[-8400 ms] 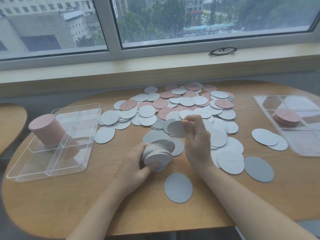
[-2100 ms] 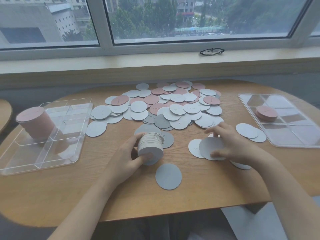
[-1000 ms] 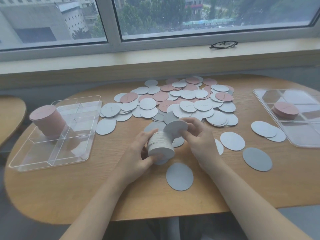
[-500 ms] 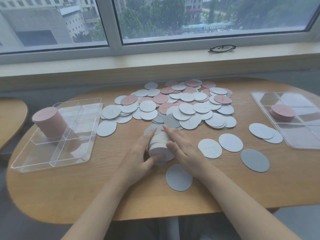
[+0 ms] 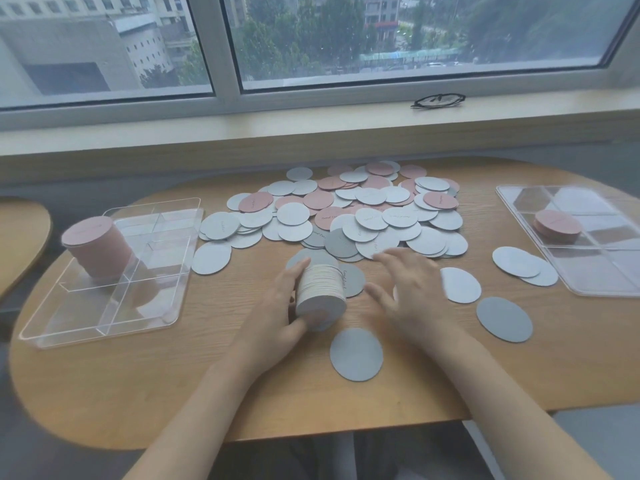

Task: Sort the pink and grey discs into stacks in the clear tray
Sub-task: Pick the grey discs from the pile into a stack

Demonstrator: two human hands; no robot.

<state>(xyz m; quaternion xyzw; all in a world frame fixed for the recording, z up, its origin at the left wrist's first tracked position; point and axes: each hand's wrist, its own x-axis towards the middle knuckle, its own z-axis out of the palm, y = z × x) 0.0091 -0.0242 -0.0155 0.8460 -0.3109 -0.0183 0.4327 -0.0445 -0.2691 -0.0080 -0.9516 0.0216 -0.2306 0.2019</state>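
My left hand grips a thick stack of grey discs held just above the table's middle. My right hand is to the right of the stack, fingers spread and blurred, holding nothing. A heap of loose pink and grey discs covers the far middle of the table. A tall pink stack stands in the clear tray at the left. Single grey discs lie nearby: one in front of my hands, two to the right.
A second clear tray at the right holds a short pink stack; two grey discs lie beside it. Black glasses rest on the window sill. Another table's edge shows at far left.
My right hand has come off the grey stack and swung to the right, open. My left hand keeps its hold on the stack.
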